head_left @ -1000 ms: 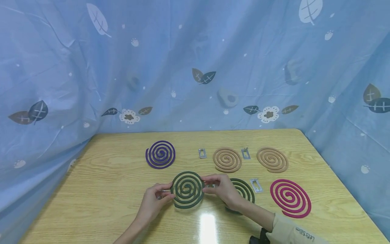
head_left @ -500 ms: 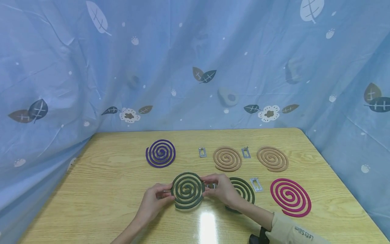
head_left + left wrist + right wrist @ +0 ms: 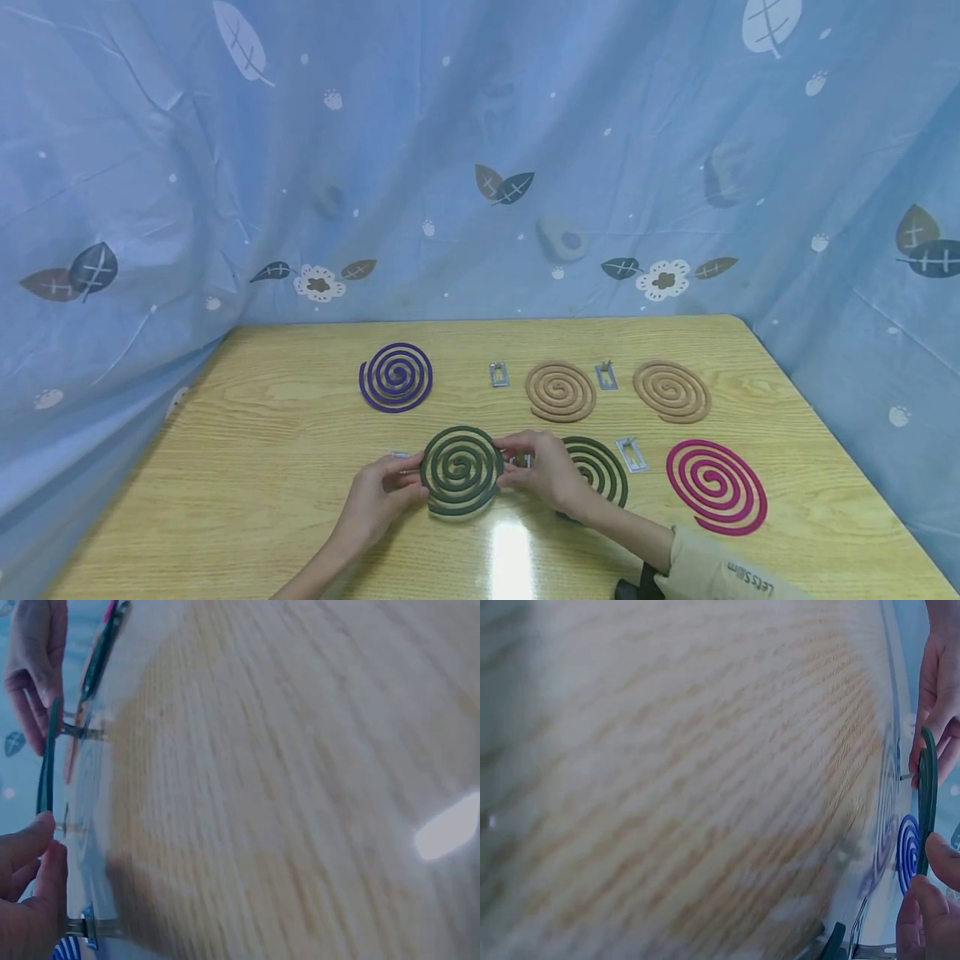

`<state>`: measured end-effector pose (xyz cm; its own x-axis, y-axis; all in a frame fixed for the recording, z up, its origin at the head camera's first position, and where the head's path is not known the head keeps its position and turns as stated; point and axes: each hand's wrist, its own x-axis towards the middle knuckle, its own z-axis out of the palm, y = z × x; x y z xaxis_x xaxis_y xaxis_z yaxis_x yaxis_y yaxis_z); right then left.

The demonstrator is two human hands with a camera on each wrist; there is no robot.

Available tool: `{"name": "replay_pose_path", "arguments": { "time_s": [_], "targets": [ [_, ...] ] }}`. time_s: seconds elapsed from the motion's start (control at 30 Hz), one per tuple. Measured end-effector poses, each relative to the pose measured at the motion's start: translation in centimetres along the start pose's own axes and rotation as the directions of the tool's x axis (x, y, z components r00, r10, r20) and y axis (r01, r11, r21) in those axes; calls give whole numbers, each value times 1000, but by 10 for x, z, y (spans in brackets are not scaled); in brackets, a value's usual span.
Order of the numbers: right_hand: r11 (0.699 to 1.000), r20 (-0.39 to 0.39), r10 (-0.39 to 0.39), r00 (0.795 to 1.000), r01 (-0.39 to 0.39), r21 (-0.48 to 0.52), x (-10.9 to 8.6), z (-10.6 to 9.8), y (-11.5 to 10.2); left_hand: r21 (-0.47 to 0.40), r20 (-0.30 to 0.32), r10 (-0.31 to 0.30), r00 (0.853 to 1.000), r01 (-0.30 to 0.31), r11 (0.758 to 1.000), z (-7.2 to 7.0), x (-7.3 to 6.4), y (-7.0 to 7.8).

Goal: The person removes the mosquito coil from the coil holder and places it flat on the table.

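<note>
A dark green mosquito coil point(image 3: 460, 467) is held level above the table by both hands. My left hand point(image 3: 372, 505) pinches its left rim between thumb and fingers. On the opposite rim, my right hand point(image 3: 553, 473) pinches it the same way. Both wrist views show the coil point(image 3: 49, 765) edge-on, apart from the tabletop. One small metal coil stand point(image 3: 400, 455) lies beside the left fingers, partly hidden by them. Another metal stand point(image 3: 521, 460) shows just beyond the right fingers. Under the right forearm lies a second green coil point(image 3: 600, 467), partly covered.
A purple coil point(image 3: 396, 377) lies at the back left. Two tan coils point(image 3: 560, 391) are at the back right, with metal stands point(image 3: 498, 374) near them. A pink coil point(image 3: 716, 487) and another stand point(image 3: 632, 455) lie to the right. Blue curtain point(image 3: 480, 167) borders the table.
The green coil stays between both hands and has dipped very slightly toward the near side. The stand by the left fingers now shows more.
</note>
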<state>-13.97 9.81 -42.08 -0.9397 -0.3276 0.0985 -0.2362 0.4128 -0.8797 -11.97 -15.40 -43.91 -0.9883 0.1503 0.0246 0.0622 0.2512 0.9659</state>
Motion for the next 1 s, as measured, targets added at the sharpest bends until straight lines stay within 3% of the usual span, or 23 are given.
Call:
{"name": "replay_pose_path", "arguments": {
  "time_s": [0.23, 0.4, 0.67, 1.0],
  "targets": [
    [983, 43, 7, 999, -14, 182, -2, 2, 0, 12, -24, -10, 1000, 11, 1000, -5, -3, -3],
    [975, 63, 22, 998, -35, 218, -4, 2, 2, 25, 10, 27, 1000, -27, 999, -9, -2, -4],
    [982, 75, 74, 994, -86, 167, -7, 3, 3, -36, 142, 2, 990, 3, 999, -13, 1, -2],
    [983, 115, 60, 992, -79, 166, -4, 2, 7, -28, 150, -73, 986, 78, 997, -10, 3, 0]
  ]
}}
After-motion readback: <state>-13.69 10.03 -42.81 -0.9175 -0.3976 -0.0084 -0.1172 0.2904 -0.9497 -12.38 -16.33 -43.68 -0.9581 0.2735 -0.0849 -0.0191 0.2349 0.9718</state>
